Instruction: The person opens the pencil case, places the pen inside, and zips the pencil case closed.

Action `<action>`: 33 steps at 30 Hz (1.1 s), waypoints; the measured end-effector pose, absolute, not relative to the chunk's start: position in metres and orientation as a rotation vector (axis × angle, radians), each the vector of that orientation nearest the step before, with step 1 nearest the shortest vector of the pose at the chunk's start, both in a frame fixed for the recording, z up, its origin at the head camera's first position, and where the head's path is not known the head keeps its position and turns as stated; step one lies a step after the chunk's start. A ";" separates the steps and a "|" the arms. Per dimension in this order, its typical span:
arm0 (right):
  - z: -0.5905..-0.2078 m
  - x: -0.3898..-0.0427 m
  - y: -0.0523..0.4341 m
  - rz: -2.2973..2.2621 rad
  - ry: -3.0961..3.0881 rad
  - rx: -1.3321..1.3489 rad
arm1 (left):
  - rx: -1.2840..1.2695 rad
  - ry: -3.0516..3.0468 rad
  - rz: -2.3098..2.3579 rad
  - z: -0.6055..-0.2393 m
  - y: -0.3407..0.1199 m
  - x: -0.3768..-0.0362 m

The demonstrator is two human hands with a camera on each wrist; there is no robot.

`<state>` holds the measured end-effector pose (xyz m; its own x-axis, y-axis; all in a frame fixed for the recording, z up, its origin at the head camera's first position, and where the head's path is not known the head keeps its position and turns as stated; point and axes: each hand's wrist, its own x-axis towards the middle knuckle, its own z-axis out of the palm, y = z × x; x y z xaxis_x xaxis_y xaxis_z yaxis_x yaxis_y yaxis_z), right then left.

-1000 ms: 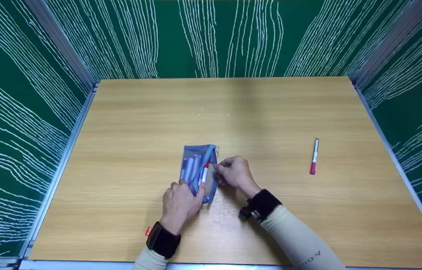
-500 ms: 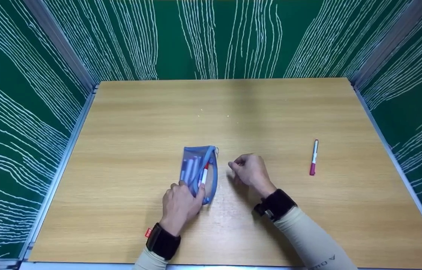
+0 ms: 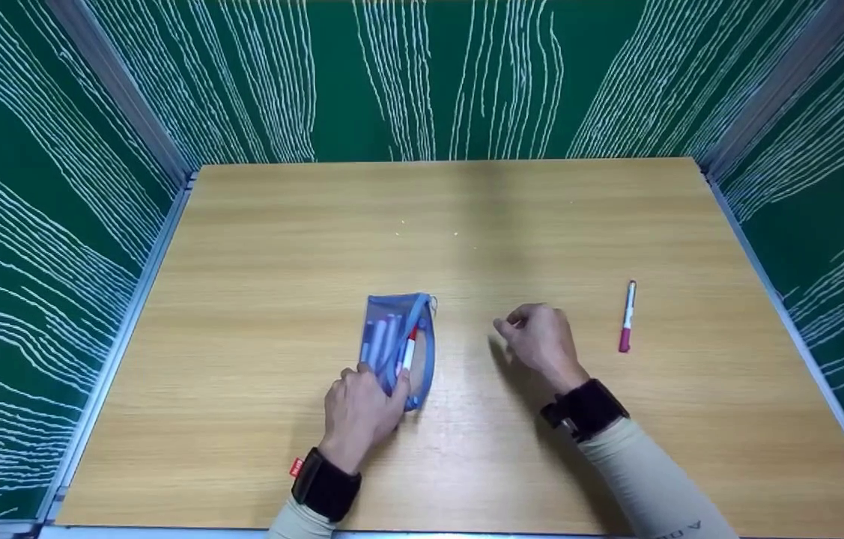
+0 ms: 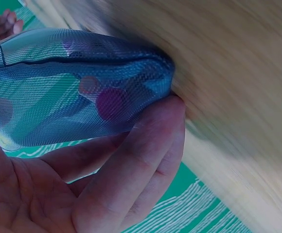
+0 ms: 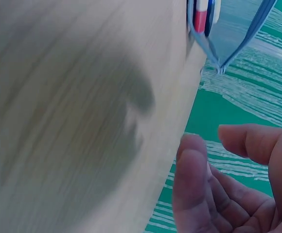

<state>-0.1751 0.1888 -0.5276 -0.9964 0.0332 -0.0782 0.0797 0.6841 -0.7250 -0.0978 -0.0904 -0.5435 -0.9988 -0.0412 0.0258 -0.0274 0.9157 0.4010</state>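
While the blue mesh zip pouch is gripped by the left hand, nothing is held in the loosely curled right hand near the red-capped white marker.

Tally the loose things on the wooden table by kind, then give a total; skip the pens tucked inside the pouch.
Blue mesh zip pouch, held at its near end by the left hand: 1
White marker with a red cap, lying loose beyond the empty right hand: 1
Total: 2
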 end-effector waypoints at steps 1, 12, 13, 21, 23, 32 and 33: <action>-0.528 -0.176 0.192 -1.199 2.856 0.093 | 0.056 -3.043 -0.638 -0.543 -0.090 -0.098; -0.527 -0.183 0.229 -0.961 3.063 0.126 | 0.062 -3.055 -0.652 -0.543 -0.091 -0.098; -0.527 -0.183 0.232 -0.945 3.070 0.135 | 0.062 -3.052 -0.652 -0.542 -0.091 -0.098; -0.527 -0.187 0.257 -0.801 3.122 0.205 | 0.044 -2.995 -0.631 -0.544 -0.090 -0.097; -0.527 -0.188 0.263 -0.772 3.123 0.210 | 0.044 -2.994 -0.637 -0.543 -0.090 -0.097; -0.522 -0.195 0.293 -0.672 3.068 0.306 | 0.062 -3.021 -0.674 -0.541 -0.090 -0.097; -0.522 -0.196 0.296 -0.656 3.064 0.319 | 0.064 -3.023 -0.672 -0.541 -0.090 -0.097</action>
